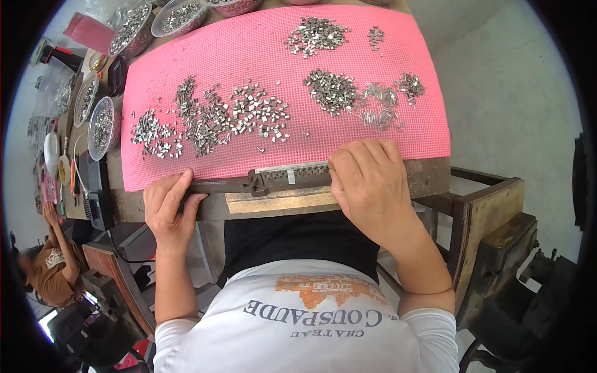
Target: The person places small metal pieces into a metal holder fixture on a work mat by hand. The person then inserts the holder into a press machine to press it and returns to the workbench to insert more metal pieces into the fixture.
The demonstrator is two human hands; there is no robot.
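right hand (367,180) hides the slotted bar's (261,180) end; bowls (180,15) cropped.
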